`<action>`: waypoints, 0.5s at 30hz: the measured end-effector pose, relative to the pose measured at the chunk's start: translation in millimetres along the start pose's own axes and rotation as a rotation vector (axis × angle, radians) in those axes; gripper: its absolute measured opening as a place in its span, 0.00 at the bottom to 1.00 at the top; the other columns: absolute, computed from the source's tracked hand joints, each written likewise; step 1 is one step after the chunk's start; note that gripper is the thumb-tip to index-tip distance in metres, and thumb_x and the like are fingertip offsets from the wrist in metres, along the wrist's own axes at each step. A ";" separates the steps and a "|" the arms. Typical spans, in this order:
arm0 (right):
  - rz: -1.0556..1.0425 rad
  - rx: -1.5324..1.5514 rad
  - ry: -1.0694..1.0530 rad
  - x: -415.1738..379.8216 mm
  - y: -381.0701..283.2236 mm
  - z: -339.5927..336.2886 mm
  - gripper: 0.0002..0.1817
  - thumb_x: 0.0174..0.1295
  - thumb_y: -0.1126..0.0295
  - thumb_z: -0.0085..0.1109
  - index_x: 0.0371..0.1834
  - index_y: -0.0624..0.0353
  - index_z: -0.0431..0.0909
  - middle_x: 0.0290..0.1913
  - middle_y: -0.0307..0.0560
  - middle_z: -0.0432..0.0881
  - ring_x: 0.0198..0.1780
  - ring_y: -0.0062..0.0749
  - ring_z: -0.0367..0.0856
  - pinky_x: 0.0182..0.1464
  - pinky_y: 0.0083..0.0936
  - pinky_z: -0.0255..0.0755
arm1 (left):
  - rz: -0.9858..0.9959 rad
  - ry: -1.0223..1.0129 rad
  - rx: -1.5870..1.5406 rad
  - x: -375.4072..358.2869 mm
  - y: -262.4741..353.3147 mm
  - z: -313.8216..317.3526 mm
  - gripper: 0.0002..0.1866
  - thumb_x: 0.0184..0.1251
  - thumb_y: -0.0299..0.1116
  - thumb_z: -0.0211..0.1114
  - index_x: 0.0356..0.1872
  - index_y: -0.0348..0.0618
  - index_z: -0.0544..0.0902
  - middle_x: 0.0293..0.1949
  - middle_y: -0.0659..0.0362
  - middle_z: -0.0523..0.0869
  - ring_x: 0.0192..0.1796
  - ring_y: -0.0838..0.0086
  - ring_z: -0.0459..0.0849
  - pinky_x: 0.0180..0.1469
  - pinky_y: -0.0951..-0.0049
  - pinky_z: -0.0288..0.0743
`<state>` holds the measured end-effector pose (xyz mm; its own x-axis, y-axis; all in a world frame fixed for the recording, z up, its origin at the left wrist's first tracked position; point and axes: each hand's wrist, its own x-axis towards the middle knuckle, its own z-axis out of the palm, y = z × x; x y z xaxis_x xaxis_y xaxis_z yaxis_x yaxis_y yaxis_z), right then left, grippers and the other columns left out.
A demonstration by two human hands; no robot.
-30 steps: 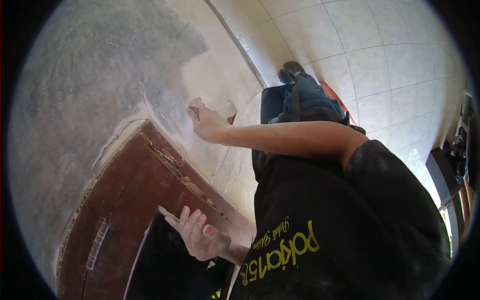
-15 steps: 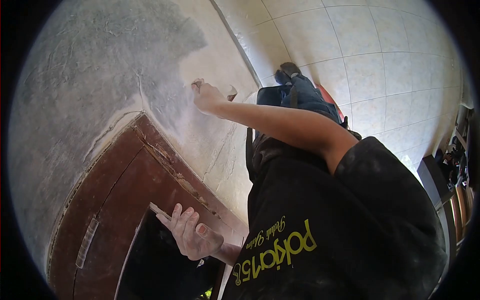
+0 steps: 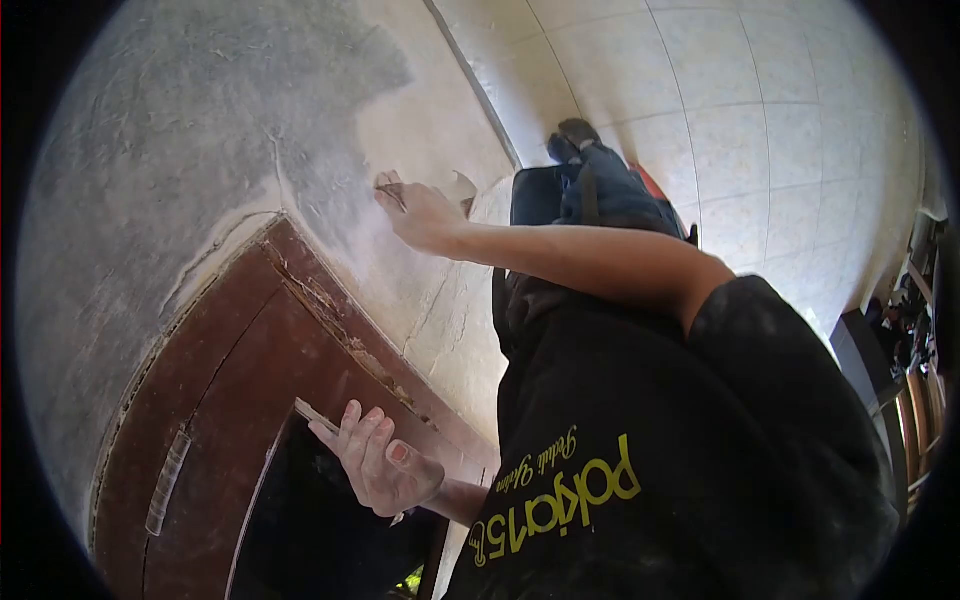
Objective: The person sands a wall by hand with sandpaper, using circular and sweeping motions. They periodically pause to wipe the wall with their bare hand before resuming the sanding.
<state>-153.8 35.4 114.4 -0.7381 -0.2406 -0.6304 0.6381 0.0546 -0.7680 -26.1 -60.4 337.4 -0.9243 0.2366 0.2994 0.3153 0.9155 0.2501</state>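
Note:
My right hand (image 3: 425,218) is closed on a piece of sandpaper (image 3: 461,190), pressed near the plastered wall (image 3: 300,120). One curled end sticks out behind the wrist, and a brown edge shows by the fingertips. Pale dust coats the fingers. Lower down, my left hand (image 3: 385,465) has its fingers stretched out and dusty, resting by the corner of a brown wooden frame (image 3: 330,375). Nothing shows in its palm. The wall around my right hand is part grey, part pale, with a crack running from the frame's corner.
A dark opening (image 3: 320,510) lies inside the frame, and a metal hinge (image 3: 168,484) sits on the wood. The frame's upper edge is splintered. Pale tiles (image 3: 735,150) cover the floor beside my feet (image 3: 575,140). Assorted things (image 3: 905,330) stand at the far right.
My right hand has shifted slightly down along the wall with the sandpaper, whose loose end now curls up more. My left hand stays nearly in place.

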 end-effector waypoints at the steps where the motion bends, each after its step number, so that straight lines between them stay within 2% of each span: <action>1: -0.032 -0.051 -0.046 0.1 -2.2 -6.3 0.21 0.71 0.54 0.42 0.52 0.60 0.73 0.48 0.64 0.82 0.52 0.59 0.79 0.54 0.49 0.70 | -0.001 0.013 -0.002 0.5 -0.5 2.0 0.12 0.69 0.34 0.53 0.33 0.38 0.83 0.33 0.53 0.85 0.48 0.53 0.86 0.68 0.30 0.54; 4: -0.046 -0.038 0.189 26.5 16.7 -3.3 0.30 0.69 0.48 0.46 0.34 0.69 0.80 0.34 0.69 0.82 0.44 0.62 0.81 0.49 0.50 0.69 | -0.004 0.021 0.004 0.0 -1.1 2.5 0.12 0.69 0.34 0.53 0.32 0.39 0.83 0.33 0.54 0.85 0.47 0.54 0.86 0.68 0.29 0.54; 7: -0.076 0.018 0.273 15.7 11.4 -0.6 0.28 0.69 0.48 0.47 0.37 0.68 0.80 0.33 0.68 0.81 0.43 0.62 0.81 0.49 0.50 0.69 | -0.025 0.028 -0.008 0.4 0.2 2.4 0.13 0.69 0.35 0.54 0.32 0.40 0.83 0.32 0.54 0.85 0.47 0.54 0.87 0.67 0.28 0.54; 10: -0.088 -0.005 0.075 -17.2 3.5 4.1 0.25 0.70 0.52 0.45 0.42 0.67 0.77 0.34 0.68 0.81 0.43 0.63 0.80 0.49 0.49 0.68 | -0.023 0.039 0.034 2.0 1.7 4.5 0.13 0.70 0.36 0.53 0.32 0.41 0.84 0.31 0.55 0.86 0.47 0.55 0.87 0.67 0.28 0.54; 13: -0.204 0.111 0.161 -6.8 16.1 30.8 0.22 0.72 0.55 0.42 0.48 0.67 0.72 0.35 0.68 0.81 0.42 0.65 0.80 0.49 0.50 0.68 | 0.005 0.008 0.002 1.8 1.1 3.0 0.15 0.74 0.31 0.51 0.31 0.32 0.80 0.31 0.50 0.84 0.44 0.50 0.86 0.64 0.30 0.61; 15: -0.139 0.056 0.112 17.3 18.2 21.3 0.22 0.73 0.56 0.39 0.52 0.68 0.69 0.36 0.69 0.80 0.43 0.66 0.79 0.49 0.51 0.68 | -0.011 0.008 0.022 1.9 -0.1 1.1 0.14 0.71 0.34 0.52 0.31 0.38 0.82 0.31 0.53 0.85 0.46 0.53 0.86 0.66 0.28 0.56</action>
<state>-150.3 11.6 91.9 -0.8381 -0.1323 -0.5293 0.5367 -0.0261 -0.8434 -28.2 -59.7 336.9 -0.9259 0.2235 0.3045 0.3000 0.9249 0.2334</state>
